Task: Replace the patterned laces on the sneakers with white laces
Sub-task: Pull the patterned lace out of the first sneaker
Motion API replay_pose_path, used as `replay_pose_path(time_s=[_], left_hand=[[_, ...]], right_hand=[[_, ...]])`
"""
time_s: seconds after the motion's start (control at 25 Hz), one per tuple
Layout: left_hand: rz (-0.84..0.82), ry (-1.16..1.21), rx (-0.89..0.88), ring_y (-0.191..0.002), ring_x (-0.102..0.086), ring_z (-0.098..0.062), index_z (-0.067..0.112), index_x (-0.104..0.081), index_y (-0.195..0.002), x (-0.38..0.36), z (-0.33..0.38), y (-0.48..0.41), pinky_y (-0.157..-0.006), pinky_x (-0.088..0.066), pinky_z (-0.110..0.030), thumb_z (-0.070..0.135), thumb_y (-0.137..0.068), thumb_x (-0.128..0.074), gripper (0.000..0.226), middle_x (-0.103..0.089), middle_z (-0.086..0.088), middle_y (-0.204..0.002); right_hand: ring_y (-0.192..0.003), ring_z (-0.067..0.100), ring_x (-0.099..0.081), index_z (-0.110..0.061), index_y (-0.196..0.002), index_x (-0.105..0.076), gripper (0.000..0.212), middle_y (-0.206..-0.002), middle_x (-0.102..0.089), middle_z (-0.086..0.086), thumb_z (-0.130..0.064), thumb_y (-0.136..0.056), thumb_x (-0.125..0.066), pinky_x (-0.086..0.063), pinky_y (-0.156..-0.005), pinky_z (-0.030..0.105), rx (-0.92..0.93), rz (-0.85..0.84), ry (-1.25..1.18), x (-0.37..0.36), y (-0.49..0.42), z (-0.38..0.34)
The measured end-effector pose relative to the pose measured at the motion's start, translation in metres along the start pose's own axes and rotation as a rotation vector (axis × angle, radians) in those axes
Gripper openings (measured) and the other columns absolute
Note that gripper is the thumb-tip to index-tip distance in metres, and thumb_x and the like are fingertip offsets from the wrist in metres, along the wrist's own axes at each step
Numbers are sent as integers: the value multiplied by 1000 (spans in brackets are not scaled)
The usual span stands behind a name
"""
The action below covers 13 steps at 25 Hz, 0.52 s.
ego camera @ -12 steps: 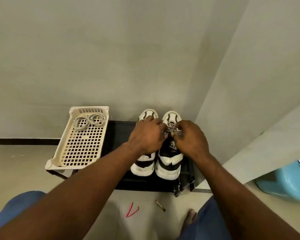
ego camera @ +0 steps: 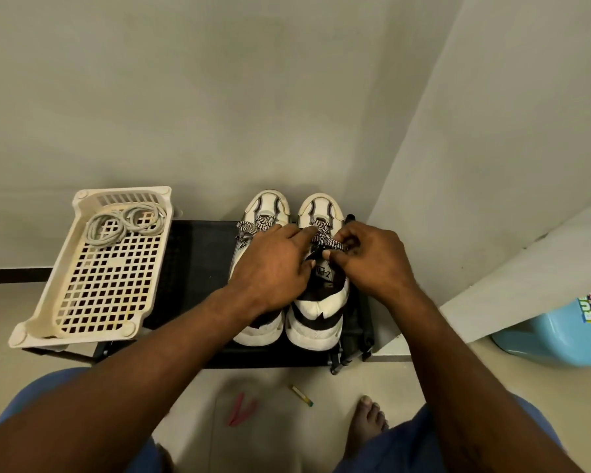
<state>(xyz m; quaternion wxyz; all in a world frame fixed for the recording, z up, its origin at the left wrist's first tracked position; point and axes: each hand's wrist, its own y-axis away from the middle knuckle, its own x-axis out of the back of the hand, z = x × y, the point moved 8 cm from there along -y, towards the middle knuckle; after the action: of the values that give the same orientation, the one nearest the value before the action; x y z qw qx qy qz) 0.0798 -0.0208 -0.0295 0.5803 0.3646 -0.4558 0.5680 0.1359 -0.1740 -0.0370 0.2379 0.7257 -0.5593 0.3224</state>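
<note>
Pulled further apart than before, loosening the patterned lace (ego camera: pixel 326 238) on the right sneaker (ego camera: pixel 316 303).
Pinched in fingers of the right hand (ego camera: pixel 372 264), touched by straighter fingers of the left hand (ego camera: pixel 273 268); next, unthreading eyelet by eyelet.

Woven, zigzag-patterned cloth laces (ego camera: pixel 325 238); perforated cream plastic tray (ego camera: pixel 93 274); matt black rack (ego camera: pixel 198 268); smooth blue plastic tub (ego camera: pixel 560 331).

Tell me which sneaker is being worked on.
The sneaker nearer the wall corner, on the view's right: the right hand pinches its patterned lace and the left hand reaches across to it. The other sneaker sits nearer the basket.
</note>
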Motion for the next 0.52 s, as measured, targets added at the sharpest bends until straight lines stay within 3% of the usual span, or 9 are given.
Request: replay_pose_path(time_s=[0.12,0.32,0.52], left_hand=[[-13,20,-41,-115,-59,-27,23,-53,-147,0,-3,-13,-97,-51,-43,36,-96,-64,55,-63,-3,-123],[31,119,-26,-103,-58,-22,24,-64,-112,2,-11,-22,-86,-52,-39,38,-90,-71,27,-60,2,-111],[96,173,-29,-95,-58,-22,25,-63,-106,7,-10,-12,-81,-45,-35,32,-92,-70,17,-67,3,-98]], right_hand=[[-77,10,-72,-28,-84,-71,18,-80,-75,-11,-40,-83,-85,-61,-77,37,-46,-33,-110,2,-2,5],[-84,16,-76,-22,-83,-75,14,-83,-79,-6,-31,-94,-76,-63,-84,47,-85,-66,-222,22,-11,-4],[-71,8,-73,-23,-81,-73,16,-76,-76,-6,-32,-93,-77,-57,-67,25,-35,116,-135,37,-12,-19]])
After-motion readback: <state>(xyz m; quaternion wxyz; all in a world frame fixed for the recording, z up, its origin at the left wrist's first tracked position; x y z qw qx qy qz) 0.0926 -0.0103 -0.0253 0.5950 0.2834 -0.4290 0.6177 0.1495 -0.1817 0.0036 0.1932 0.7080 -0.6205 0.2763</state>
